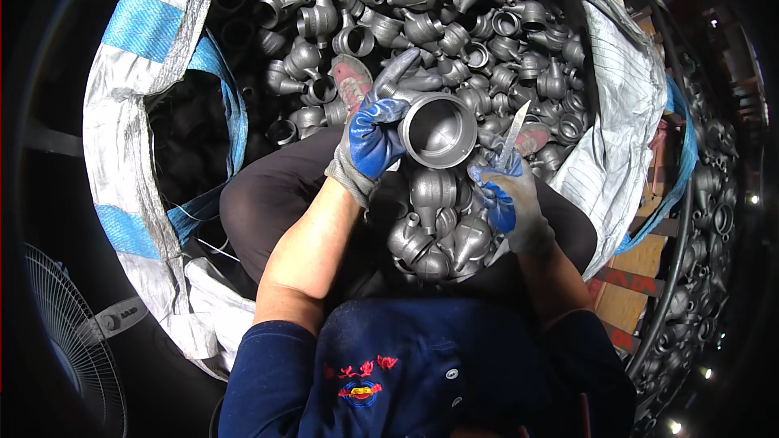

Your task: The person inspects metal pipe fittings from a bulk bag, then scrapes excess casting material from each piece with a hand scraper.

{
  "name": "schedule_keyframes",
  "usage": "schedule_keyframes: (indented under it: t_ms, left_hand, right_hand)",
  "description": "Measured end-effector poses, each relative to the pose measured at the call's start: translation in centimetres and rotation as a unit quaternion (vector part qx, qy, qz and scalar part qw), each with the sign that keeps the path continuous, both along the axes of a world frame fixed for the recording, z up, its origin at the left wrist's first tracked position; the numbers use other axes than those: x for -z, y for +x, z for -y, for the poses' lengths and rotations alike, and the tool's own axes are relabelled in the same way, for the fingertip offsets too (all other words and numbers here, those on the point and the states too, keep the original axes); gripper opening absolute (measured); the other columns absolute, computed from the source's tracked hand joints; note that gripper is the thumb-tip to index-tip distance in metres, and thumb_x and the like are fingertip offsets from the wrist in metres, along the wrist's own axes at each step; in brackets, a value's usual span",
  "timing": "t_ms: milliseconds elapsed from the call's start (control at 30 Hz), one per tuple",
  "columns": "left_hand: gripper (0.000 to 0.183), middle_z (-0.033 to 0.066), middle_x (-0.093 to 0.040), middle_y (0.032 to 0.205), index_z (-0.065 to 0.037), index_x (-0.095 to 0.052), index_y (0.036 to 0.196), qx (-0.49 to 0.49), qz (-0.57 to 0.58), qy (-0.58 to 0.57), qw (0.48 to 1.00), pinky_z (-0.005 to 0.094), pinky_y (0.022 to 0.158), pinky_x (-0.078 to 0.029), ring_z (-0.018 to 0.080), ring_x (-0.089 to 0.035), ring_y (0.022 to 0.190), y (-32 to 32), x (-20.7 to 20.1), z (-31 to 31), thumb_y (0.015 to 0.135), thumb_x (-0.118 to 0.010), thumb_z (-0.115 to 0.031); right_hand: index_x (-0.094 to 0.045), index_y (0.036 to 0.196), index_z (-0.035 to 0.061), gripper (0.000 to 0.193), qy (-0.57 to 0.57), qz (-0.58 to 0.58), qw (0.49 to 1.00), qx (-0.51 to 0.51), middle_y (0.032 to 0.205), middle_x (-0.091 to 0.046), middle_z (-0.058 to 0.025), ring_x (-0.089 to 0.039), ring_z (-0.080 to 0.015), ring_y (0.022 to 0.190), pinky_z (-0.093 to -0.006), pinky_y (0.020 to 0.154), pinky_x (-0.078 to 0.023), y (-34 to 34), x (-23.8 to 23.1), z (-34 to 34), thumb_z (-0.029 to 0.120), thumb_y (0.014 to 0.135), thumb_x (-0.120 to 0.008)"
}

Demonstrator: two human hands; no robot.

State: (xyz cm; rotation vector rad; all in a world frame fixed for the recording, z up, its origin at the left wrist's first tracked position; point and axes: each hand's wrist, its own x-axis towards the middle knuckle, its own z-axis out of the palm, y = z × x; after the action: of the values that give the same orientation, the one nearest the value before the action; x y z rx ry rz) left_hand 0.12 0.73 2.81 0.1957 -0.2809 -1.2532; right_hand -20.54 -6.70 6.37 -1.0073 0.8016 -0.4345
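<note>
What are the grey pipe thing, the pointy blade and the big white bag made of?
The grey pipe piece in the left hand: maybe hard plastic, smooth with a soft sheen, though metal is possible.
The blade in the right hand: likely metal, being thin, pale and bright.
The white bag: probably woven plastic, slightly glossy, since it creases and folds.

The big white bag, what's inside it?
Inside the white bag are many dark grey parts and two red-and-grey shoes. Whatever lies under the top parts is covered.
</note>
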Motion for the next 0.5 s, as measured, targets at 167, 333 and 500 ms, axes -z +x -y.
schedule_keyframes:
  t_ms: [167,333,500]
  left_hand:
    - [0.065,0.0173,-0.044,0.137,-0.005,-0.035,0.140,-0.023,0.043,0.056,0.997,0.0449,0.104,-0.046,0.0319,-0.050,0.123,-0.1,0.1,0.3,0.078,-0.056,0.003]
    - [0.069,0.0163,-0.038,0.147,-0.007,-0.032,0.146,-0.010,0.053,0.021,0.998,0.0445,0.110,-0.040,0.0310,-0.041,0.134,0.1,0.8,0.8,0.083,-0.057,0.002]
    - [0.057,0.0161,-0.043,0.144,-0.006,-0.037,0.143,-0.031,0.057,0.044,0.997,0.0430,0.108,-0.042,0.0282,-0.045,0.131,0.0,1.4,1.0,0.089,-0.056,-0.003]
  right_hand:
    - [-0.045,0.128,0.0006,0.043,0.004,-0.018,1.000,0.007,0.083,-0.056,-0.0036,-0.048,-0.0051,0.061,-0.0190,0.053,-0.041,-0.6,0.5,0.6,0.004,0.086,-0.056]
    - [-0.049,0.119,0.0032,0.030,0.089,0.087,0.992,-0.029,0.078,-0.052,-0.0030,-0.047,-0.0059,0.058,-0.0206,0.049,-0.040,-0.9,1.7,1.7,0.004,0.090,-0.053]
    - [-0.051,0.113,0.0066,0.017,0.126,0.093,0.988,-0.006,0.070,-0.049,-0.0015,-0.045,-0.0073,0.050,-0.0222,0.043,-0.037,-1.5,3.4,2.3,0.011,0.096,-0.048]
